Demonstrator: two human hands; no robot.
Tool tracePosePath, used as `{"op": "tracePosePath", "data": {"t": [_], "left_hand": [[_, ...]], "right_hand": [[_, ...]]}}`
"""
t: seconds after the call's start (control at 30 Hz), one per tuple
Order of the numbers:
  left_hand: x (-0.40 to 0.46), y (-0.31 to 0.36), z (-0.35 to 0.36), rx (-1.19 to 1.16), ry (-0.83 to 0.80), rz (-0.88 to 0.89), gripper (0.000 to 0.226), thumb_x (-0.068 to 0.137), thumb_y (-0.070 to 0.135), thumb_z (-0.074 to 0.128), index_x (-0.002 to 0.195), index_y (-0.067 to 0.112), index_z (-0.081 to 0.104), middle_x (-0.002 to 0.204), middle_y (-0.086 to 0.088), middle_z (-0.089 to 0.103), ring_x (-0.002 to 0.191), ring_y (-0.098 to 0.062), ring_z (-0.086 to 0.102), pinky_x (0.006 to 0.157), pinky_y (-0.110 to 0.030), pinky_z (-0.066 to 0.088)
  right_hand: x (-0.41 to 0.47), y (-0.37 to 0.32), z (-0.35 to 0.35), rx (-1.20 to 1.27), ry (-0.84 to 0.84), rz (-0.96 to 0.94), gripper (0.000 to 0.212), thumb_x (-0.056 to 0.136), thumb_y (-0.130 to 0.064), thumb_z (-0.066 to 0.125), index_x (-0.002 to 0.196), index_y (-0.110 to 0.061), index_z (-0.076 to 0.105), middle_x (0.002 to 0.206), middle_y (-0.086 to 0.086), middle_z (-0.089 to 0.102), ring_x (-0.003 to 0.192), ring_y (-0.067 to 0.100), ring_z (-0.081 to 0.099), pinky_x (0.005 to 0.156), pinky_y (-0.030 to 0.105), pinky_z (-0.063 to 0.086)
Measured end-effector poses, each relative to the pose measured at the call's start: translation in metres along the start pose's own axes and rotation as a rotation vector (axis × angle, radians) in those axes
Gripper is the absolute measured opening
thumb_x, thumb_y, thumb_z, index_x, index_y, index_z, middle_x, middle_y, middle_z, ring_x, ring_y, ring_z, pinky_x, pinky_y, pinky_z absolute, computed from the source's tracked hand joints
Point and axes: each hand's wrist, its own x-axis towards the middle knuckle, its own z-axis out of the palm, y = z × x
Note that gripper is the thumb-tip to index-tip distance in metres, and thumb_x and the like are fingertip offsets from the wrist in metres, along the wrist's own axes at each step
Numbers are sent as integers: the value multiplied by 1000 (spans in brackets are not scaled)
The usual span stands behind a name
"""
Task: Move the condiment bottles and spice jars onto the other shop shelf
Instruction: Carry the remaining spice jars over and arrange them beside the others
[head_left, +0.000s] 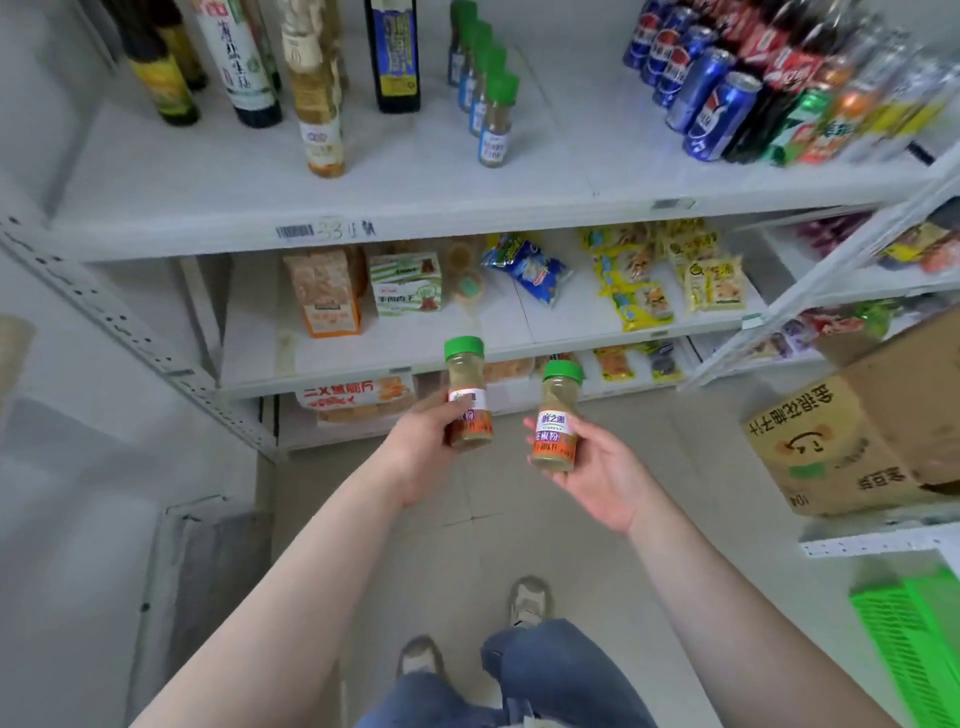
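Observation:
My left hand (423, 447) grips a green-capped spice jar (466, 392) with an orange label, held upright in front of the lower shelves. A second matching spice jar (557, 415) is held in my right hand (602, 475), tilted slightly right, a short gap from the first. On the white top shelf (363, 208) stands a row of several green-capped spice jars with blue labels (483, 83). Tall condiment bottles (317, 88) stand to their left.
Blue cans and soda bottles (711, 98) crowd the top shelf's right end. Snack packets and boxes (410, 283) fill the lower shelves. A cardboard box (852, 431) sits on a shelf at right, above a green crate (914, 623). My feet stand on the tiled floor.

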Motion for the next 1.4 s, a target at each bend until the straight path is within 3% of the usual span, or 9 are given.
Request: {"op": "tracePosePath", "data": {"t": [0.1, 0.2, 0.27, 0.4, 0.6, 0.87, 1.0, 1.13, 1.4], "left_hand": [[7, 6, 23, 110, -43, 68, 26, 94, 10, 53, 118, 0, 58, 108, -15, 67, 94, -19, 65, 72, -17, 55], [19, 17, 56, 177, -47, 137, 28, 89, 18, 63, 113, 4, 62, 113, -20, 68, 100, -28, 66, 92, -33, 53], [30, 22, 78, 184, -24, 157, 27, 85, 19, 67, 108, 6, 64, 109, -20, 69, 96, -28, 67, 93, -35, 53], [57, 32, 129, 84, 55, 158, 30, 82, 12, 69, 108, -2, 63, 104, -20, 69, 90, -28, 67, 89, -35, 55], [86, 39, 189, 21, 120, 117, 13, 83, 13, 69, 93, 6, 67, 105, -22, 70, 102, -39, 65, 91, -52, 52], [105, 48, 223, 14, 238, 148, 20, 83, 16, 70, 101, 9, 67, 94, -8, 73, 91, -21, 68, 89, -29, 51], [115, 61, 230, 78, 239, 187, 17, 84, 17, 69, 100, 11, 68, 92, -5, 73, 84, -14, 66, 83, -23, 50], [136, 78, 237, 94, 234, 228, 17, 85, 17, 68, 101, 13, 68, 93, -5, 72, 84, -14, 65, 80, -21, 51], [202, 127, 235, 69, 236, 316, 20, 87, 16, 66, 106, 8, 67, 93, -6, 71, 81, -13, 66, 77, -20, 53]], "right_hand": [[-5, -27, -6, 34, -22, -54, 90, 42, -30, 92, 119, -5, 55, 112, 17, 69, 86, 20, 70, 75, 29, 57], [-9, -59, -14, 53, -16, -89, 64, 64, -31, 77, 119, -8, 54, 111, 16, 70, 81, 16, 67, 74, 26, 55], [-9, -81, -21, 87, 11, -90, 48, 77, -25, 57, 122, -8, 52, 108, 17, 69, 82, 17, 66, 76, 27, 52], [-7, -134, -42, 61, -20, -77, 31, 92, -17, 44, 120, -9, 52, 111, 18, 68, 106, 25, 56, 88, 31, 44], [-3, -202, -74, -130, -86, -113, 23, 96, -13, 45, 116, -10, 55, 126, 21, 60, 102, 22, 60, 94, 36, 48], [13, -251, -102, -156, -79, -128, 29, 92, -10, 53, 121, -7, 56, 113, 13, 65, 102, 20, 62, 80, 31, 51], [26, -266, -105, -218, -86, -153, 33, 87, -12, 61, 119, -11, 60, 121, 13, 65, 114, 25, 60, 94, 37, 49], [42, -284, -105, -251, -72, -185, 43, 75, -18, 68, 117, -15, 62, 120, 10, 66, 114, 24, 60, 93, 36, 48], [97, -329, -92, -273, -75, -232, 29, 85, -14, 63, 114, -16, 64, 113, 5, 69, 106, 17, 64, 89, 32, 50]]}}
